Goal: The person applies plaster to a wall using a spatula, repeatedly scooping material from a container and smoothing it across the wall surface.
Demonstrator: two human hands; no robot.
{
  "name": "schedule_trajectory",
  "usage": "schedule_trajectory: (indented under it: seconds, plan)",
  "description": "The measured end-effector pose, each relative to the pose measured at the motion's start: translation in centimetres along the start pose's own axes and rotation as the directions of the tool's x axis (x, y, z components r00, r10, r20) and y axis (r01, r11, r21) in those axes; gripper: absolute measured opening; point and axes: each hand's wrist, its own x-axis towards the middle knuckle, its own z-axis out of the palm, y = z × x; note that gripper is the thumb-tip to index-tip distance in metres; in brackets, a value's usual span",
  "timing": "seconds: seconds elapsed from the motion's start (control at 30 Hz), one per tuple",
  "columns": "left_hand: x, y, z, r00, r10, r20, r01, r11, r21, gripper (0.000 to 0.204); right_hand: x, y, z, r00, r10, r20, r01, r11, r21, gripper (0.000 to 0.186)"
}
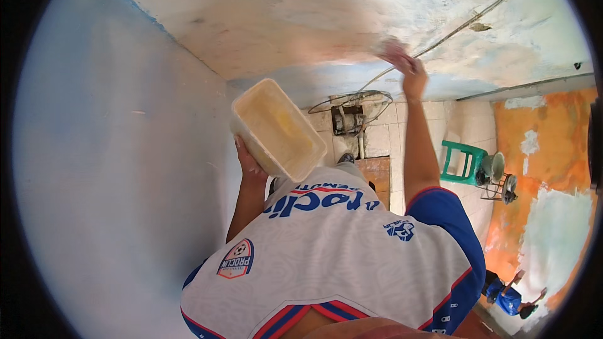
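Note:
My left hand (pixel 249 162) grips the side of a rectangular, translucent plastic tub (pixel 254 147), held tilted in front of my body. A little yellowish residue shows inside it. My right arm is stretched up and forward to the wall (pixel 282 25). In my right hand (pixel 413 80), the fingers are closed round a flat, reddish-brown thing (pixel 394 52) at the wall surface. Motion blurs it, so its kind does not show. The wall has patchy pale, tan and blue colouring.
A cable (pixel 480 16) runs along the wall to a coil of wire around a grey motor-like unit (pixel 347 119) on the tiled floor. To the right stand a green plastic stool (pixel 461 162) and a metal rack (pixel 500 189). Another person (pixel 507 298) in blue works by the orange wall (pixel 559 144).

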Motion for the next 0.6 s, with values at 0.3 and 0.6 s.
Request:
schedule_trajectory:
  seconds: [0.3, 0.6]
  plan:
    - [0.0, -0.9, 0.5, 0.994, -0.100, -0.049, 0.101, 0.994, 0.028, 0.064, -7.7, -9.1, -8.4, 0.932, 0.360, -0.031, -0.316, 0.854, 0.413, 0.019]
    - [2.2, -6.1, 8.8, 0.978, -0.194, 0.079, 0.187, 0.979, 0.086, 0.062, -10.2, -19.0, -12.0, 0.983, -0.117, -0.142, 0.162, 0.916, 0.368, 0.011]
